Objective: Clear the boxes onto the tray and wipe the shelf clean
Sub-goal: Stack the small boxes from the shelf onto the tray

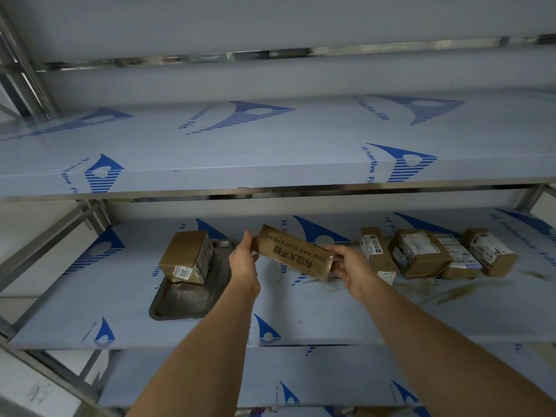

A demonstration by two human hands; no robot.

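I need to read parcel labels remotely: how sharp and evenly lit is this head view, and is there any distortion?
Head view: light soft and even, no hard shadows; slight glare on the top rail; shelf edges bow from the wide lens; print on the held box is legible, labels on the parcels at right too soft to read.

Both hands (244, 260) (350, 266) holding long box (293, 251), one box (187, 256) on tray (180, 299)
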